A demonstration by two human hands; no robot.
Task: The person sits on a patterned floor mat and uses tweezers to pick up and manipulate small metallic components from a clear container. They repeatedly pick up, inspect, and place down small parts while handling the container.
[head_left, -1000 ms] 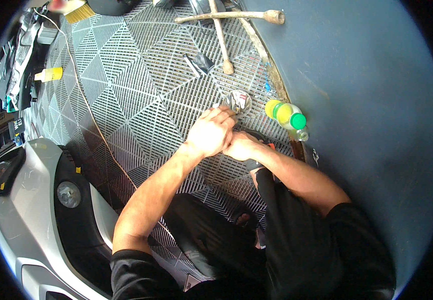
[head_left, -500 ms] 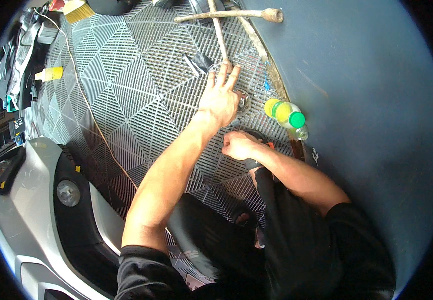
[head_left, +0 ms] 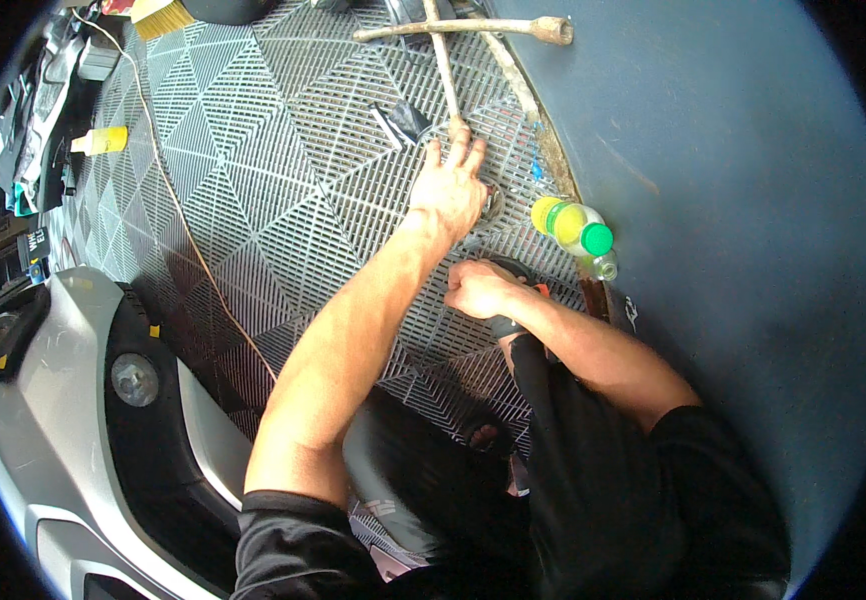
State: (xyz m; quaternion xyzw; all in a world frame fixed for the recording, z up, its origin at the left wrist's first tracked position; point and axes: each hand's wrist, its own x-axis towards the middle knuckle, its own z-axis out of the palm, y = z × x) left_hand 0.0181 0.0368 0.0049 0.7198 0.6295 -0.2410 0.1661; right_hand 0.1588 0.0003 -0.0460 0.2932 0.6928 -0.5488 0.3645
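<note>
My left hand [head_left: 449,196] reaches forward over the grey slatted floor, palm down, fingers extended and slightly apart. Its fingertips are close to the lower end of a rusty cross-shaped lug wrench [head_left: 441,70]; whether they touch it I cannot tell. Beside the hand's right edge a small shiny object [head_left: 493,203] shows partly; its kind is unclear. My right hand [head_left: 481,289] is closed, knuckles up, next to my shoe [head_left: 515,268]. What its fingers hold, if anything, is hidden. A crumpled black and silver packet [head_left: 403,125] lies left of the wrench's end.
A yellow bottle with a green cap [head_left: 573,225] and a small clear bottle [head_left: 605,266] stand or lie by the dark blue panel [head_left: 733,180] on the right. At left are a silver car bumper [head_left: 83,330], a cable [head_left: 178,215], a yellow bottle [head_left: 103,140] and a brush [head_left: 161,18].
My left hand has drawn slightly back and to the right, its fingers closer together. My right hand stays in place.
</note>
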